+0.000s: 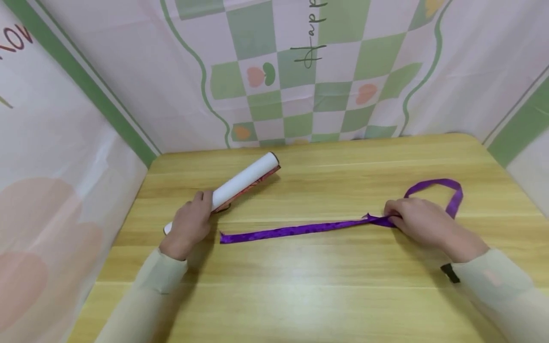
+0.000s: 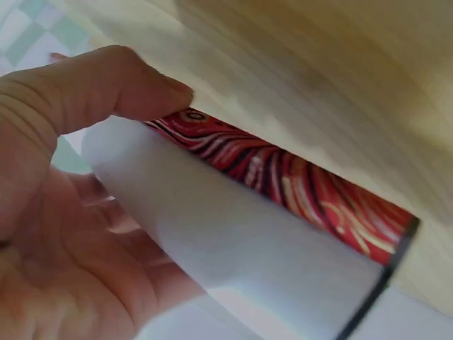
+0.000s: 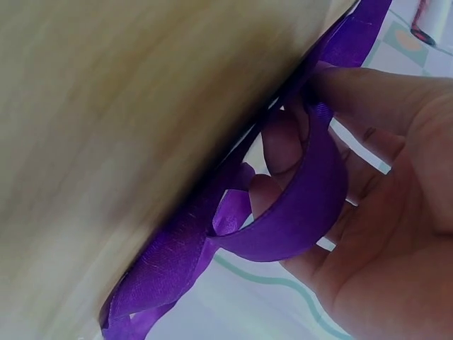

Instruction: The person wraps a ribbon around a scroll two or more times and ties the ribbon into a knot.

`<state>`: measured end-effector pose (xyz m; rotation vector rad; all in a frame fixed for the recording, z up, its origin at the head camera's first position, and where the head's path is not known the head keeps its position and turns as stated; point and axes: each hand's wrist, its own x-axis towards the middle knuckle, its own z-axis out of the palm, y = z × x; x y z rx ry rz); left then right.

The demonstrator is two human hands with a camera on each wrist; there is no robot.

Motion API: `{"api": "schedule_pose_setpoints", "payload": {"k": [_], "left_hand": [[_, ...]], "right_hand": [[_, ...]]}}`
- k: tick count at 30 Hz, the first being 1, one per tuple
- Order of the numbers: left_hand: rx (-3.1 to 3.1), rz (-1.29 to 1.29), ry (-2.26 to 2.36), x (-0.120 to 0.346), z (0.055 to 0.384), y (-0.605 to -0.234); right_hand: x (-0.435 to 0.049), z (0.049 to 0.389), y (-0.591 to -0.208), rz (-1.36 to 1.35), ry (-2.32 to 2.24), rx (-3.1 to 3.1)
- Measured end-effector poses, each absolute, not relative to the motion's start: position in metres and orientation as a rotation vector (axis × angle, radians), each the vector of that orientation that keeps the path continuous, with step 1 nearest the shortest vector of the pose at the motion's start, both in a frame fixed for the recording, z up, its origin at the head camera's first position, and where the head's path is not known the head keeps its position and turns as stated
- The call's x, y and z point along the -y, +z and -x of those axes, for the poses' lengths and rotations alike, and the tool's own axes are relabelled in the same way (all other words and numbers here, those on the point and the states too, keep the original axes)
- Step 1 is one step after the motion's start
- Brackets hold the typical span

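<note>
While I steer from far off, the left hand point(image 1: 188, 221) grips a white roll point(image 1: 246, 181) at the left of the table point(image 1: 300, 281) | the right hand point(image 1: 422, 221) pinches a purple ribbon point(image 1: 296, 230), stretching from mid-table to the right | a weak grip could let the roll pop open, a tug could twist the ribbon | two hands, one roll, one ribbon, one table

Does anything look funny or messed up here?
The purple ribbon looks a bit ragged at the end nearest the left hand and bunches by the right hand instead of lying flat. Also, the word Happy on the cloth runs sideways.
</note>
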<state>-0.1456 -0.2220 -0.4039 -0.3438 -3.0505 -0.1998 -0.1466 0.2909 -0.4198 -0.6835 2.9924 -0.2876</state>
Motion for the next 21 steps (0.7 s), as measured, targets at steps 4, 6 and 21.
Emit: {"api": "schedule_pose_setpoints", "payload": {"k": [4, 6, 21], "left_hand": [[2.936, 0.547, -0.209, 0.211, 0.15, -0.406], [2.888, 0.655, -0.199, 0.204, 0.153, -0.407], [2.677, 1.271, -0.025, 0.117, 0.184, -0.403]], "right_hand": [[-0.291, 0.146, -0.421, 0.674, -0.297, -2.989], [-0.291, 0.146, -0.421, 0.672, -0.301, -2.986], [-0.29, 0.144, -0.42, 0.663, -0.322, -2.993]]}}
